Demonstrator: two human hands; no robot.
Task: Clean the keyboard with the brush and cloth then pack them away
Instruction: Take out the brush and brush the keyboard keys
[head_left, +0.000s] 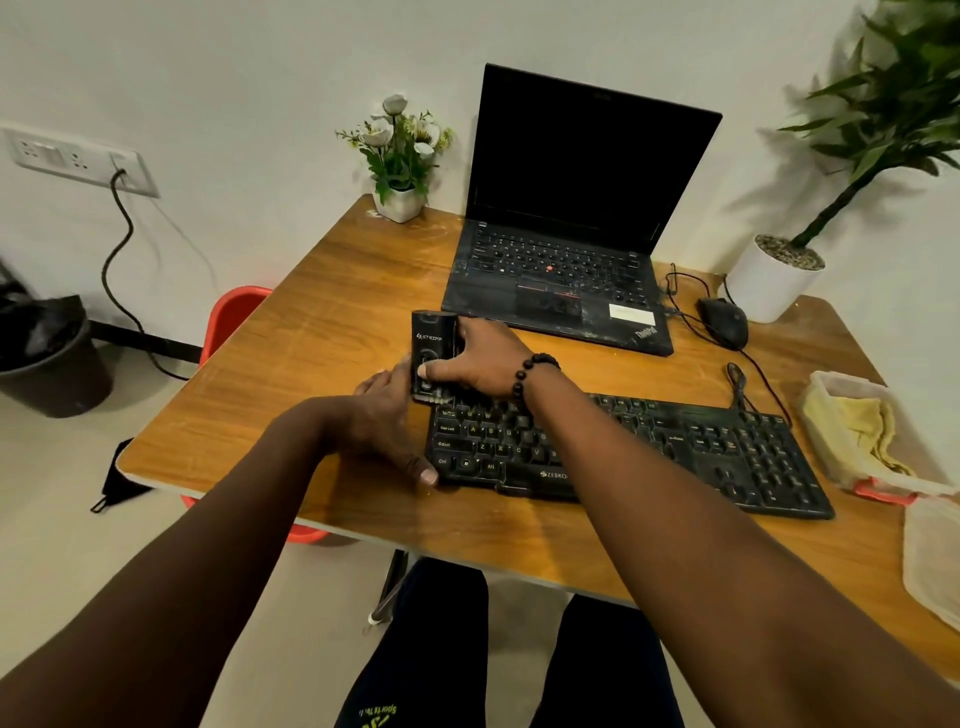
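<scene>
Head view: I am watching right hand (480, 364) gripping black STRIFF brush (434, 353), bristle end touching top-left keys of Zebronics keyboard (649, 452). Left hand (389, 431) bracing keyboard's left edge, thumb curled over front corner. Yellow cloth (865, 423) sitting in plastic container (831, 395), far right of table (311, 322).

Risks, my judgement: keyboard skidding if brace loosens; debris flicking toward ThinkPad laptop (561, 270) just behind; keycaps lifting under hard strokes.
</scene>
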